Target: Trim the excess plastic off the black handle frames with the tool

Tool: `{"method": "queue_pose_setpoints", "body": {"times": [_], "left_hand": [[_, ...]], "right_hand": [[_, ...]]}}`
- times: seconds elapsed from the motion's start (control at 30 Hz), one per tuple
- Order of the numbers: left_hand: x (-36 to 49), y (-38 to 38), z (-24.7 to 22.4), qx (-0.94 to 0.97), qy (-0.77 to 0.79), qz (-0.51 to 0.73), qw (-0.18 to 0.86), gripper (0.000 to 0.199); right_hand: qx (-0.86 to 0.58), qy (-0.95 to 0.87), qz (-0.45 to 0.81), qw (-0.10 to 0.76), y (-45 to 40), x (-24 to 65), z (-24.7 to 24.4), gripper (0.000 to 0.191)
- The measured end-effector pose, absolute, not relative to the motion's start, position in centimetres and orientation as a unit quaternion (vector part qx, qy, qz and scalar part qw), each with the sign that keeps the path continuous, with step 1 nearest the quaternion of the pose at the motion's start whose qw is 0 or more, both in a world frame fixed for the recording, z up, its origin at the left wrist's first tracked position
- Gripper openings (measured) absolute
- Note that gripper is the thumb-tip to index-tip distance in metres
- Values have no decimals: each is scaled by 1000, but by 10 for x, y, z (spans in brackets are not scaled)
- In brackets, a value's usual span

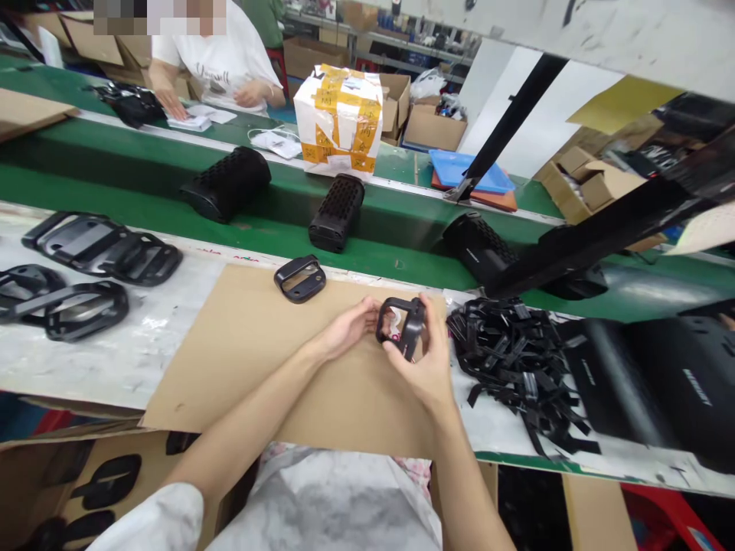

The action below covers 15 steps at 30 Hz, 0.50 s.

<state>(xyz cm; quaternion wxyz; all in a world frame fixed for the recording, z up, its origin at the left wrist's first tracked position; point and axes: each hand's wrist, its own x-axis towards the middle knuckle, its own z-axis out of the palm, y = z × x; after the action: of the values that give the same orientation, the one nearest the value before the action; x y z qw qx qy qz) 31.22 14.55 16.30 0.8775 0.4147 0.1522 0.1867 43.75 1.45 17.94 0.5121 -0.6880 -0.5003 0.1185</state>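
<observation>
Above the brown cardboard sheet [246, 367], my right hand [428, 360] grips a black plastic frame [410, 329] with a wide opening, thumb on the near side. My left hand [359, 325] is at the frame's left edge with its fingers bent against it; some fingertips are hidden behind it. Small whitish and pink bits show through the opening, too small to name. A similar black frame [300, 279] lies at the sheet's far edge.
Several black frames [86, 306] lie at left, and a pile of black strips [517, 360] at right beside black speaker-like housings [683, 383]. Perforated black cylinders [230, 184] rest on the green belt [396, 237]. A slanted black post [517, 122] rises at right. A person [212, 69] sits opposite.
</observation>
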Motion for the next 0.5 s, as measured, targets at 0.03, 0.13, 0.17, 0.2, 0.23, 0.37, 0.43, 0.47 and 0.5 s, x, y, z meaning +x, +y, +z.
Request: {"method": "queue_pose_setpoints", "body": {"times": [0.03,0.13,0.17,0.2,0.23,0.37,0.43,0.47,0.5], "left_hand": [[311,149,164,403,168,194,878,56],[308,162,162,399,260,263,839,58],[307,167,159,409,291,302,811,58],[306,172,156,418,313,342,781,57],[306,177,153,423,327,377,756,55],[305,183,142,472,333,412,705,47],[305,179,142,533,323,386,680,48],[305,176,143,559,318,377,666,48],[305,173,144,579,314,372,654,49]], "right_hand": [[-691,-531,121,476,13,436,179,98],[-714,-570,148,378,0,434,173,107],[-735,-559,148,353,-6,435,170,100],[-761,-539,143,332,-12,436,166,90],[-784,-517,135,315,-19,437,162,78],[-817,-477,137,293,-36,445,152,32],[-806,-456,186,328,-39,449,153,30],[-796,-434,231,353,-40,450,154,33],[-783,-403,282,379,-41,450,155,38]]}}
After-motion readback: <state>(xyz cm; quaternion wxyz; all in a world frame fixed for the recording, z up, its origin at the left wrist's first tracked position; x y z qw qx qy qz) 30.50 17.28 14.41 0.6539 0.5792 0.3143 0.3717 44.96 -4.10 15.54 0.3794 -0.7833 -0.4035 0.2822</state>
